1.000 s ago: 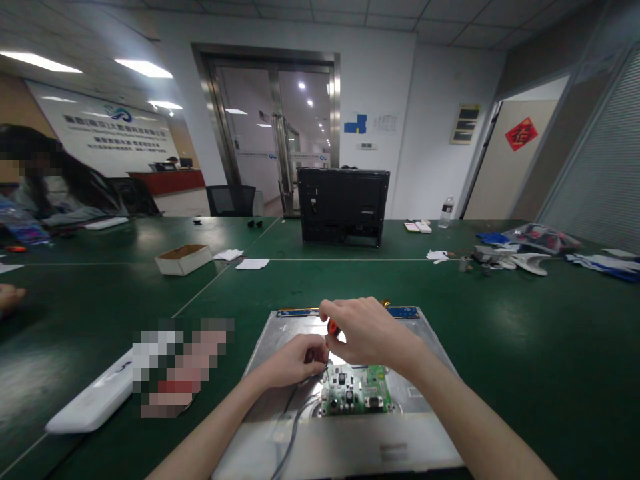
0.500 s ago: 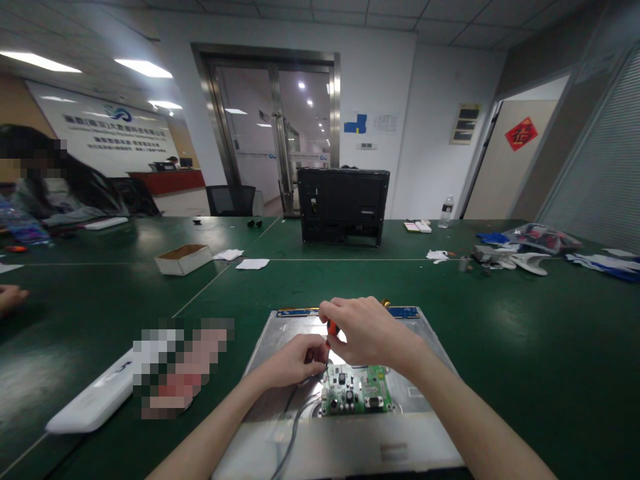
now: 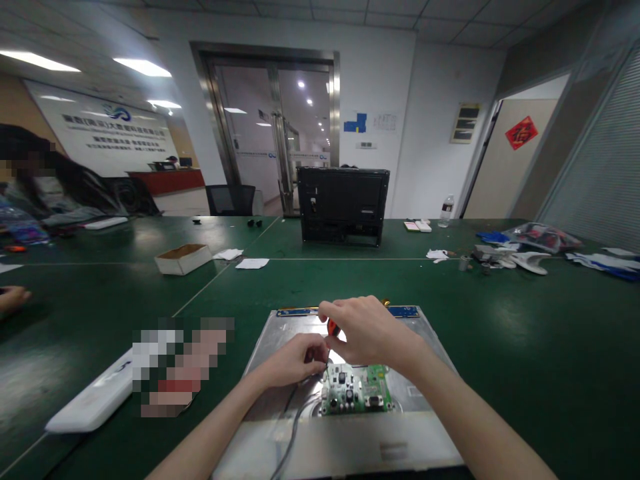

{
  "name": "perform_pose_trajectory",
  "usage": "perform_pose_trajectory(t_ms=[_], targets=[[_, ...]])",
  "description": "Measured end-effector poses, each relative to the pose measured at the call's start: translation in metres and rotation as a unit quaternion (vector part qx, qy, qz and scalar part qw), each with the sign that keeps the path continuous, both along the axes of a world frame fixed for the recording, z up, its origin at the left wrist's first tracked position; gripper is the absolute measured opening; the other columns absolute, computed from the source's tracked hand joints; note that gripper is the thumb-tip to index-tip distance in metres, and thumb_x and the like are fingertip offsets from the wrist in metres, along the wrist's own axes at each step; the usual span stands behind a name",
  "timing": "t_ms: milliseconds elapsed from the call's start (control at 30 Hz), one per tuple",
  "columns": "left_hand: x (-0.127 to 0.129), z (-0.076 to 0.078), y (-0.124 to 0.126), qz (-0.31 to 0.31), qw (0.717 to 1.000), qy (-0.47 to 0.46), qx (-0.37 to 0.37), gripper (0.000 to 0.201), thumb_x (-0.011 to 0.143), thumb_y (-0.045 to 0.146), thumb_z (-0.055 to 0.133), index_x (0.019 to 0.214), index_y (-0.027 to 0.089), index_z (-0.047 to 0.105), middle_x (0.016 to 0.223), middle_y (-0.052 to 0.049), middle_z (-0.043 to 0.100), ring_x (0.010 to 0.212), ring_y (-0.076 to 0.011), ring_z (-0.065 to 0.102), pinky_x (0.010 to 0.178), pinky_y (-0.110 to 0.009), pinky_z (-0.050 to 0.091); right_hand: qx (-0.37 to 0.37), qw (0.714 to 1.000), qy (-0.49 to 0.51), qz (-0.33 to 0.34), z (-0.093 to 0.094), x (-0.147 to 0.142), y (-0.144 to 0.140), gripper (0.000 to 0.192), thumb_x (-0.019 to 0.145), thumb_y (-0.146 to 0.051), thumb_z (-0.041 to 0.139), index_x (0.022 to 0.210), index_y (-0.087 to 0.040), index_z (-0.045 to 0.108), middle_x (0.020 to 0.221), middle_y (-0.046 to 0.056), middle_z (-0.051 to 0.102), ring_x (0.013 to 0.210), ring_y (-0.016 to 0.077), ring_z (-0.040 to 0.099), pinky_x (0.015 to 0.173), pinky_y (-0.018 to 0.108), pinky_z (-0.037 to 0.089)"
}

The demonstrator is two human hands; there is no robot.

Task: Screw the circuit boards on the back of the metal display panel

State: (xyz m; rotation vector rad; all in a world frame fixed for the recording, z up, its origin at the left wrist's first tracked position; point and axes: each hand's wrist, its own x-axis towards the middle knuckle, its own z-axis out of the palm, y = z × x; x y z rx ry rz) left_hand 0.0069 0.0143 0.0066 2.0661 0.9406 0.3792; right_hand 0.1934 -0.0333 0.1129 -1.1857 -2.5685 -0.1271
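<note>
My right hand (image 3: 367, 333) is closed round the red-and-black handle of a screwdriver (image 3: 333, 327), held upright over the upper left corner of a green circuit board (image 3: 357, 389). Close beside the screwdriver's thin shaft, the fingers of my left hand (image 3: 300, 359) are pinched together; what they hold, if anything, is hidden. Both hands are above a silver display panel (image 3: 275, 337) lying flat, with the board on its back. A blue strip board (image 3: 404, 311) runs along the panel's far edge. Grey cables (image 3: 293, 433) lead from near the board towards me.
Left of the panel lies a white bar-shaped object (image 3: 93, 400), partly blurred out. An open box (image 3: 184, 260) and papers (image 3: 253, 264) sit farther off. A black monitor housing (image 3: 344, 207) stands behind. At far left are a co-worker's hand (image 3: 14, 299) and a seated person.
The screwdriver handle has turned slightly in my right hand. Both my hands stay in almost the same place. The co-worker's hand at far left has shifted slightly.
</note>
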Motion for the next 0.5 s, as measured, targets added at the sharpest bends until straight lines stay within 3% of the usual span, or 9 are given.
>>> perform_pose_trajectory(t_ms=[133, 300, 367, 500], targets=[[0.0005, 0.0016, -0.002, 0.002, 1.0, -0.004, 0.011, 0.015, 0.066, 0.014, 0.055, 0.08, 0.016, 0.057, 0.07, 0.003, 0.055, 0.063, -0.0136, 0.049, 0.06, -0.024, 0.037, 0.006, 0.999, -0.016, -0.027, -0.0016, 0.0002, 0.0037, 0.023, 0.085, -0.045, 0.055, 0.088, -0.022, 0.057, 0.072, 0.0, 0.069, 0.061, 0.0148, 0.059, 0.048, 0.026, 0.017], [-0.0004, -0.0007, -0.0005, -0.004, 1.0, -0.009, 0.016, 0.009, 0.066, 0.014, 0.055, 0.075, 0.017, 0.055, 0.066, 0.004, 0.051, 0.062, -0.0134, 0.048, 0.059, -0.023, 0.037, 0.008, 1.0, -0.012, -0.012, -0.0012, 0.0007, 0.0025, 0.011, 0.083, -0.029, 0.055, 0.091, -0.022, 0.057, 0.075, 0.0, 0.069, 0.06, 0.013, 0.057, 0.048, 0.026, 0.018], [-0.001, -0.0019, 0.0006, -0.012, 1.0, -0.014, 0.015, 0.01, 0.065, 0.013, 0.055, 0.074, 0.017, 0.054, 0.066, 0.004, 0.051, 0.062, -0.0133, 0.048, 0.059, -0.023, 0.037, 0.004, 1.0, -0.006, -0.005, -0.0002, 0.0011, 0.0005, 0.015, 0.078, -0.024, 0.057, 0.093, -0.021, 0.056, 0.08, 0.0, 0.069, 0.061, 0.0125, 0.057, 0.048, 0.026, 0.018], [-0.0013, -0.0019, 0.0008, -0.009, 1.0, -0.011, 0.013, 0.013, 0.066, 0.013, 0.055, 0.078, 0.016, 0.056, 0.069, 0.003, 0.054, 0.064, -0.0138, 0.05, 0.06, -0.023, 0.038, -0.004, 1.0, -0.006, -0.01, -0.0002, 0.0016, 0.0007, 0.018, 0.081, -0.036, 0.058, 0.092, -0.022, 0.057, 0.078, 0.001, 0.07, 0.062, 0.0138, 0.058, 0.048, 0.027, 0.017]])
